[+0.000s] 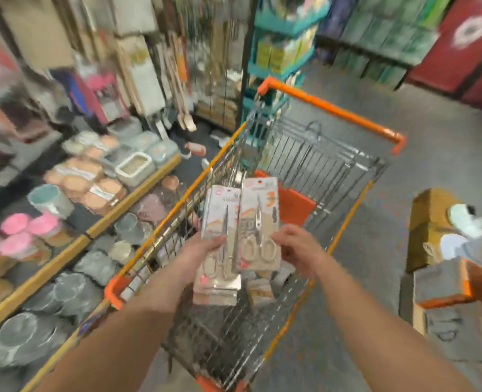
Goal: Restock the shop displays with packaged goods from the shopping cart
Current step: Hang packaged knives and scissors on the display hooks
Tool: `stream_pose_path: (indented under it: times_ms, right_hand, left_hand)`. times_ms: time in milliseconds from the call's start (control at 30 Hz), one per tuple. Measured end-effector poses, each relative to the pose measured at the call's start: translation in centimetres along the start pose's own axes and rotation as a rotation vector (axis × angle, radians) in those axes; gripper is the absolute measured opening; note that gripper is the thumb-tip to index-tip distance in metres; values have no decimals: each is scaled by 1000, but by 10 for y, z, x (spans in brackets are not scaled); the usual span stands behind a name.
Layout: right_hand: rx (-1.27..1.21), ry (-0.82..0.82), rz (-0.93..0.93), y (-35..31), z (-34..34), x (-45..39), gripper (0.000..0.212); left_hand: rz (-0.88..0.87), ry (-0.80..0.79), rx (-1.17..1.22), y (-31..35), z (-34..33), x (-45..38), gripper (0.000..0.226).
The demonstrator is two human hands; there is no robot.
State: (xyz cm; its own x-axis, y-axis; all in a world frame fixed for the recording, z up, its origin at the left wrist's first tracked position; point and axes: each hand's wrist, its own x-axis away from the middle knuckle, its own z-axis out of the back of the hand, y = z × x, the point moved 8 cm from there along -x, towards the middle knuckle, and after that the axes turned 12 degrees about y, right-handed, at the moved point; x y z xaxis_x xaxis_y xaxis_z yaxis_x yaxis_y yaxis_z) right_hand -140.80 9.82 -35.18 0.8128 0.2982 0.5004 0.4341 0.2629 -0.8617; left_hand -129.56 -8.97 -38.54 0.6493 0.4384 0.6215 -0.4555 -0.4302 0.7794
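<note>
Two carded scissor packs (pixel 242 230), beige-backed, grasped in left grip (pixel 203 250) and right grip (pixel 293 247).

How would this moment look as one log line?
left hand: holds scissors pack | right hand: holds second scissors pack | above shopping cart

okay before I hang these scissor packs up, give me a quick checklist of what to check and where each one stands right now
1. Left hand grips its scissor pack: ok.
2. Right hand holds the second scissor pack: ok.
3. Packs kept apart: not ok, the second overlaps the first.
4. Both packs lifted above the cart: ok.
5. Hang holes at the pack tops intact: cannot tell, too blurred.
6. Free hook on the hanging display: cannot tell, too blurred.
</note>
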Motion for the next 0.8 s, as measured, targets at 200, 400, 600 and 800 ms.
stream_pose_path:
  times_ms: [200,400,600,800]
  right_hand:
    - [64,-158,141,-97,-47,55,33]
    - [-66,-221,268,-200,-131,88,14]
    - [-114,-299,344,-275,-242,109,7]
    - [-196,-252,463,-349,-339,111,19]
  left_hand:
    - [-186,12,76,120,23,73,24]
    - [-348,155,124,214,88,123,28]
    - [-537,310,123,298,182,164,19]
    - [-759,466,38,392,287,194,11]
